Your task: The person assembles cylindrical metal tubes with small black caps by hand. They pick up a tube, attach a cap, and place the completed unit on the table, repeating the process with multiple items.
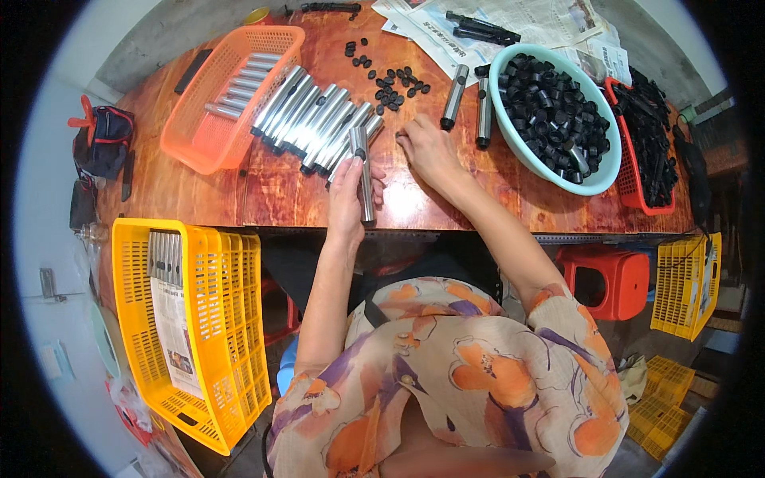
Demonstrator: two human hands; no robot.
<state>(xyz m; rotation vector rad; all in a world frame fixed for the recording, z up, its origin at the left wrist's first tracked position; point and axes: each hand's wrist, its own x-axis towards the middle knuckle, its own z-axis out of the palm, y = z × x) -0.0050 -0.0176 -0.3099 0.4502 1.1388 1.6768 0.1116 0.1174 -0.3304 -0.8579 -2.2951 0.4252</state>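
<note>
In my left hand (347, 195) is a shiny silver metal tube (366, 191), tilted close to upright, with a black spot near its top. My right hand (431, 151) is at the table just right of it, thumb and fingers pinched together. A dark bit shows at those fingertips, too small to name. Beyond my hands lie small black oval pieces (390, 94), scattered loosely. A row of silver tubes with black ends (315, 119) lies side by side left of them. Two more, a tube (455, 95) and another tube (484, 115), lie to the right of the oval pieces.
An orange basket (179, 131) with tubes stands at the left. At the right are a pale blue basin (510, 147) of black caps and a red basket (633, 187) of black parts. Newspaper (550, 24) lies behind. A yellow crate (227, 334) stands below the table's left edge.
</note>
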